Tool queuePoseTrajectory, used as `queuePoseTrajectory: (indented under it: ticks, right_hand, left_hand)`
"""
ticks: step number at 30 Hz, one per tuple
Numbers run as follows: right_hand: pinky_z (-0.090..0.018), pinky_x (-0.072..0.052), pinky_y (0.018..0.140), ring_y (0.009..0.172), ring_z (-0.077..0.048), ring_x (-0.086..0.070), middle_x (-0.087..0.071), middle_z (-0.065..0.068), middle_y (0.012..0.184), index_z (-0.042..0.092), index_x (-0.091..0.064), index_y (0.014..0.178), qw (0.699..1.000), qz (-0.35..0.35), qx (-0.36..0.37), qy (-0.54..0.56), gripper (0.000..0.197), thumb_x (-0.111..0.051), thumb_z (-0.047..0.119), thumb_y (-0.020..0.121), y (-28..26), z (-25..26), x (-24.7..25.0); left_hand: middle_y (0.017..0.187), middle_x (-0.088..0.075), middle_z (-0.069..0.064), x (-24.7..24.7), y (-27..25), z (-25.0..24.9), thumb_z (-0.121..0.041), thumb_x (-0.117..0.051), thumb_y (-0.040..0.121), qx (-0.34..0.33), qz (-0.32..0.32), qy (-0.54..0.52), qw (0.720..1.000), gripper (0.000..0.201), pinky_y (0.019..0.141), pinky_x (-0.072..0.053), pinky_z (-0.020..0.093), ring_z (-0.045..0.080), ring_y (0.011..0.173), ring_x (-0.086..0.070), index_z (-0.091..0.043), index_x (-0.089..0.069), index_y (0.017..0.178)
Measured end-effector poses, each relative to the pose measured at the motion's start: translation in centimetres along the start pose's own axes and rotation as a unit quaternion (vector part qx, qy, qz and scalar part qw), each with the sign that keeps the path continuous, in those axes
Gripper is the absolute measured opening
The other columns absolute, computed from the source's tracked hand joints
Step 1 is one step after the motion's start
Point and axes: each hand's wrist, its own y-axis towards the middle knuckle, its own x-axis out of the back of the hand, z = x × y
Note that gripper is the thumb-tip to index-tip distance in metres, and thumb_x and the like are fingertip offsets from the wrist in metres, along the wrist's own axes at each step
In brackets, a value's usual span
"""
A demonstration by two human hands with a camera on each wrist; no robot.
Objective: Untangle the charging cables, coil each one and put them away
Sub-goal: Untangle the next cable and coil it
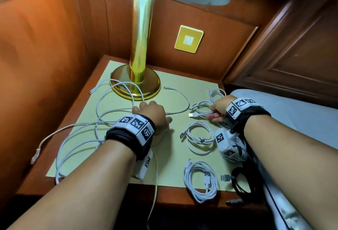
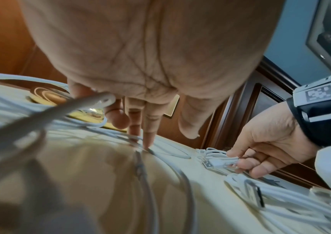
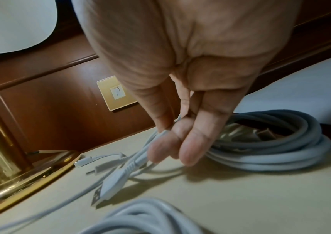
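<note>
- Wood panelling [image 1: 54,47] walls in a wooden bench [image 1: 33,180] topped with a pale yellow mat [image 1: 170,134]; a brass lamp [image 1: 140,61] stands at the mat's back left, and a brass wall plate [image 1: 189,39] sits on the panel behind; a white bed [image 1: 292,112] lies to the right.
- Left hand [image 1: 152,114] rests palm down near the mat's middle, just in front of the lamp base; in the left wrist view its fingers [image 2: 148,137] are straight, tips pressing a loose cable [image 1: 175,100] to the mat; it grips nothing.
- More loose white cables [image 1: 102,116] sprawl in open loops over the mat's left half, some crossing each other, one running up beside the lamp base; a beige cable [image 1: 47,138] trails off the mat's left edge onto the wood.
- Right hand [image 1: 219,108] is at the mat's right side; its fingers [image 3: 192,142] pinch a white cable just behind its USB plug [image 3: 110,185], which points down toward the mat, close above it.
- Coiled white cables lie on the mat's right half: back coil [image 1: 216,93] near the bed, middle coil [image 1: 200,137], front coil [image 1: 201,180]; a black coil [image 1: 239,180] sits at the front right corner.
</note>
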Motion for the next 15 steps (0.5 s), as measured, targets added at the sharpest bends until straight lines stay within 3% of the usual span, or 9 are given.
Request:
queuePoseTrajectory:
  ticks: [3, 7, 10, 12, 13, 15]
  right_hand:
    - [-0.029, -0.054, 0.037, 0.037, -0.014, -0.063, -0.066, -0.014, 0.077, -0.004, -0.053, 0.121, 1.000, 0.007, -0.009, 0.006, 0.022, -0.053, 0.006, 0.101, 0.5, 0.0, -0.1]
    - [-0.030, -0.057, 0.053, 0.041, -0.013, -0.065, -0.068, -0.014, 0.077, -0.007, -0.055, 0.123, 1.000, 0.014, -0.008, 0.004, 0.028, -0.057, 0.008, 0.100, 0.9, 0.4, -0.2]
    - [-0.032, -0.059, 0.054, 0.043, -0.016, -0.067, -0.070, -0.015, 0.060, -0.008, -0.053, 0.128, 1.000, 0.012, 0.002, -0.019, 0.035, -0.060, 0.011, 0.099, 0.8, 1.2, -0.1]
    - [-0.035, -0.060, 0.061, 0.046, -0.017, -0.067, -0.066, -0.011, 0.049, -0.008, -0.054, 0.127, 0.999, 0.011, 0.016, -0.045, 0.037, -0.061, 0.014, 0.099, 0.6, 1.6, 0.0]
    - [-0.035, -0.060, 0.065, 0.050, -0.017, -0.067, -0.065, -0.010, 0.049, -0.008, -0.054, 0.127, 0.998, 0.012, 0.018, -0.054, 0.037, -0.061, 0.014, 0.099, 0.6, 1.7, 0.1]
    - [-0.033, -0.059, 0.059, 0.055, -0.018, -0.064, -0.067, -0.012, 0.060, -0.006, -0.053, 0.126, 0.997, 0.015, 0.023, -0.066, 0.036, -0.061, 0.014, 0.098, 0.3, 1.6, 0.5]
  left_hand:
    - [0.137, -0.044, 0.012, 0.4, 0.6, 0.1, -0.049, -0.045, 0.100, 0.028, -0.017, -0.031, 0.999, 0.049, 0.104, -0.033, 0.050, 0.036, 0.129, -0.041, -0.014, -0.058, 0.131]
    - [0.137, -0.042, 0.011, 1.2, 1.1, 0.5, -0.044, -0.048, 0.100, 0.048, -0.079, -0.106, 0.990, 0.047, 0.104, -0.034, 0.046, 0.033, 0.128, -0.047, -0.013, -0.055, 0.134]
    - [0.140, -0.042, 0.010, 1.5, 0.9, 0.7, -0.043, -0.048, 0.101, 0.033, -0.096, -0.120, 0.988, 0.046, 0.107, -0.032, 0.046, 0.031, 0.128, -0.048, -0.013, -0.055, 0.135]
    - [0.139, -0.044, 0.008, 1.6, 0.6, 0.8, -0.043, -0.049, 0.101, 0.022, -0.108, -0.124, 0.986, 0.044, 0.108, -0.031, 0.046, 0.030, 0.127, -0.049, -0.014, -0.058, 0.132]
    - [0.138, -0.045, 0.008, 1.5, 0.5, 0.9, -0.042, -0.050, 0.101, 0.015, -0.115, -0.126, 0.985, 0.042, 0.108, -0.032, 0.046, 0.029, 0.127, -0.049, -0.014, -0.059, 0.132]
    - [0.136, -0.048, 0.006, 1.5, 0.3, 0.9, -0.041, -0.051, 0.100, 0.001, -0.126, -0.132, 0.983, 0.041, 0.109, -0.034, 0.046, 0.028, 0.127, -0.049, -0.016, -0.060, 0.131]
